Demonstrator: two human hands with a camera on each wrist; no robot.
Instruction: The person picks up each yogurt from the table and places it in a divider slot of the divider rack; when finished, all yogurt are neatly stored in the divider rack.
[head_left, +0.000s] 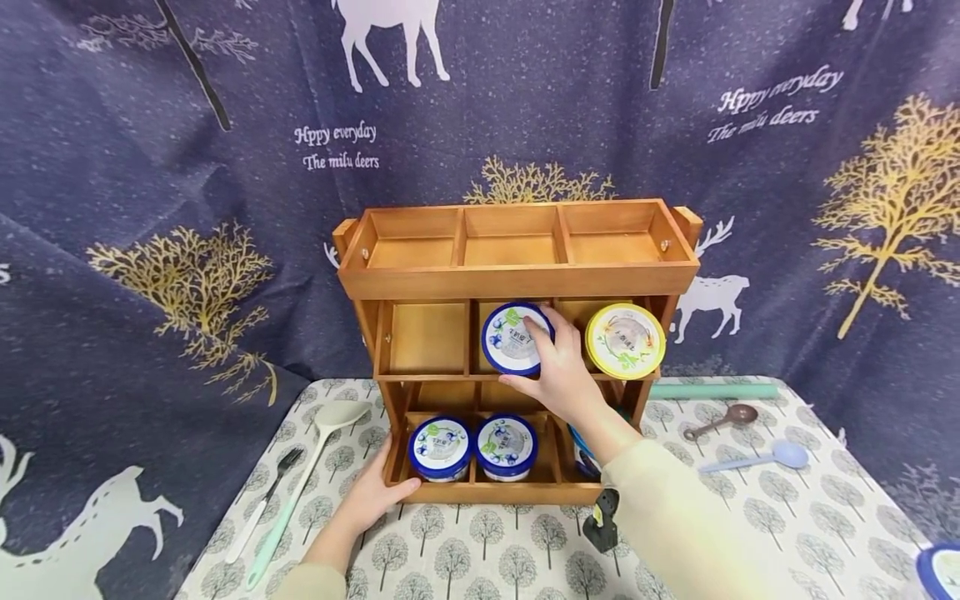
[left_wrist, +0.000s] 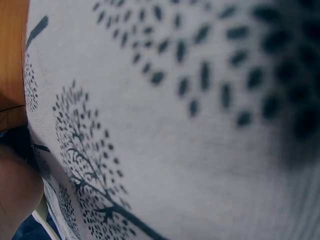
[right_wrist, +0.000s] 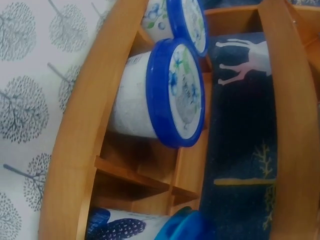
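My right hand (head_left: 558, 367) grips a blue-lidded tub (head_left: 506, 337) at the middle compartment of the wooden rack's (head_left: 517, 283) second tier, its lid facing me. Beside it, in the right compartment, sits a yellow-lidded tub (head_left: 626, 342). Low on the rack's left side, my left hand (head_left: 371, 492) holds the frame, thumb over the front edge. Two more blue-lidded tubs (head_left: 440, 448) (right_wrist: 175, 95) stand in the bottom tier's left and middle compartments. At the bottom right, a teal-lidded tub (right_wrist: 187, 227) is partly hidden by my right arm in the head view.
A ladle (head_left: 341, 415) and a fork (head_left: 288, 460) lie left of the rack. To the right are a brown spoon (head_left: 741, 414), a light blue spoon (head_left: 789, 455) and a green rod (head_left: 712, 392). Another blue-lidded tub (head_left: 943, 571) shows at the right edge.
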